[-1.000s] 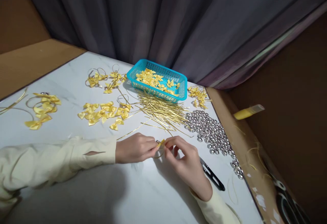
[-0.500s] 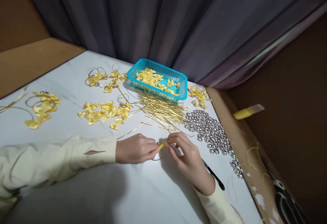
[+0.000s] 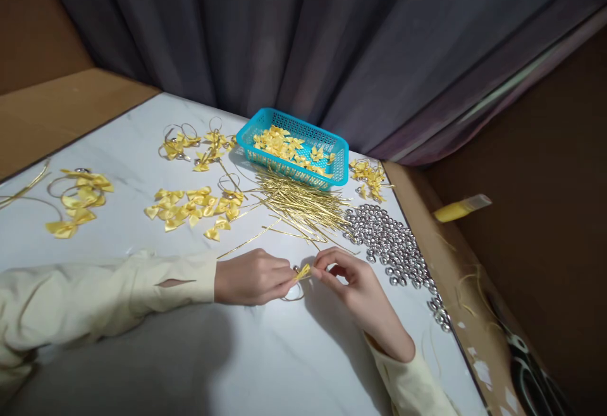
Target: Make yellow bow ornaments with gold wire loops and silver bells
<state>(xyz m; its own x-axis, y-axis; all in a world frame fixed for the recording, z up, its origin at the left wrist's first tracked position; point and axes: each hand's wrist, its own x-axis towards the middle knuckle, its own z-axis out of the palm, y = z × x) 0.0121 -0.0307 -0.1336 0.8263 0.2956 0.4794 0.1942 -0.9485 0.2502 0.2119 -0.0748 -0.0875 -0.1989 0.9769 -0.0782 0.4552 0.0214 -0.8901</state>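
Observation:
My left hand [image 3: 258, 277] is closed, thumb and forefinger pinching a small yellow ribbon bow [image 3: 302, 272] just above the table. A silver bead [image 3: 296, 269] shows beside the bow. Below the left fingertips curves a thin gold cord [image 3: 294, 299] in a loop. My right hand [image 3: 348, 280] is to the right of the bow, its thumb and forefinger pressed together at a thin strand that seems to run from the bow; the strand's end is hidden by the fingers. Behind both hands lies a pile of cut gold cords [image 3: 303, 207].
A blue basket [image 3: 340, 157] of yellow bows stands at the back. Silver beads [image 3: 389, 239] spread along the right edge. Bow groups lie on the left [image 3: 80, 201] and middle [image 3: 190, 207] of the white table [image 3: 275, 365]. Scissors [image 3: 526, 365] and a yellow tube [image 3: 459, 208] are at right.
My right hand has drawn slightly right and away from the bow, so more of the bow and the cord loop shows. The black pen seen before is now hidden behind the right forearm. My left hand stays put.

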